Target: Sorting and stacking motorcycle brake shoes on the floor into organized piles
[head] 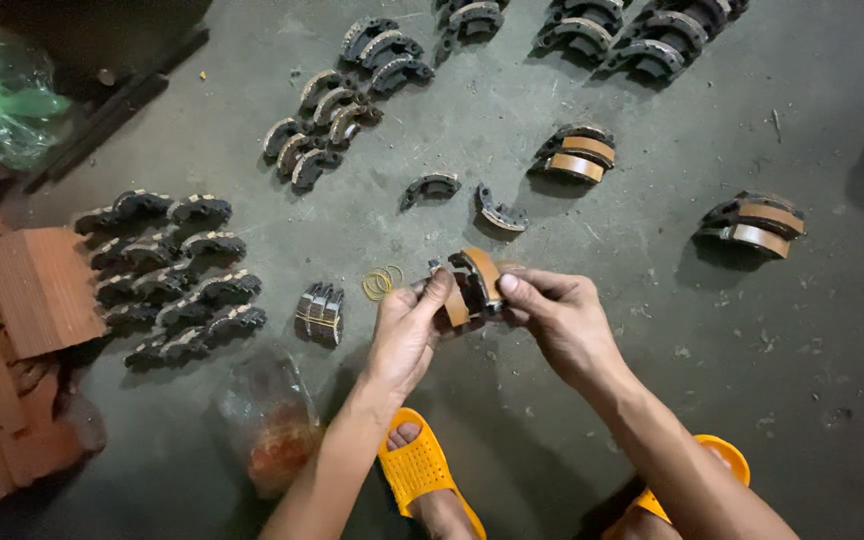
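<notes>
I pinched a pair of curved brake shoes [474,285], dark metal with smooth tan lining, between my left hand [407,330] and right hand [562,320], fingers closed on both sides. They hung above the rough grey concrete floor [752,380], just right of thin yellow rubber bands [380,283].

Matt metal brake shoes [474,283], rough concrete floor [652,380]

A single camera sat on the person's head and looked almost straight down at the concrete floor [772,400]. It was close enough for both forearms to fill the lower frame — the hands lay near the middle, the feet in orange sandals [420,468] at the bottom edge.
</notes>
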